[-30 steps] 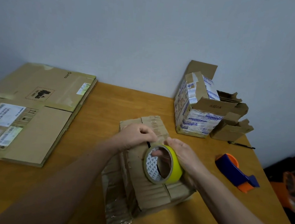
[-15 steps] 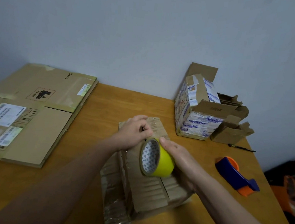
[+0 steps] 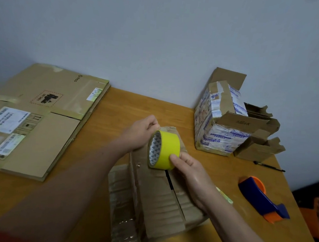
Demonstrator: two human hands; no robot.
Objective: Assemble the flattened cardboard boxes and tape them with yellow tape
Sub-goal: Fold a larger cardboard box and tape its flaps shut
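1. Head view: the right hand (image 3: 187, 167) grips the yellow tape roll (image 3: 166, 150), with the thumb on its yellow outer face and the other fingers hidden behind it.
2. The left hand (image 3: 140, 132) has its fingers curled together and pinches at the upper rim of the roll. I cannot tell if it holds the loose tape end.
3. The roll stands on edge over the cardboard box (image 3: 160, 194), which lies in the middle of the wooden table (image 3: 137, 103).
4. Flattened boxes (image 3: 39, 122) lie stacked at the left end of the table.
5. At the right, by the wall, a taped box (image 3: 219, 130) stands with open flaps, and a small brown box (image 3: 258, 148) is just beside it.
6. A black pen (image 3: 268, 166) and a blue and orange tape dispenser (image 3: 261, 199) lie nearer, apart from the hands.
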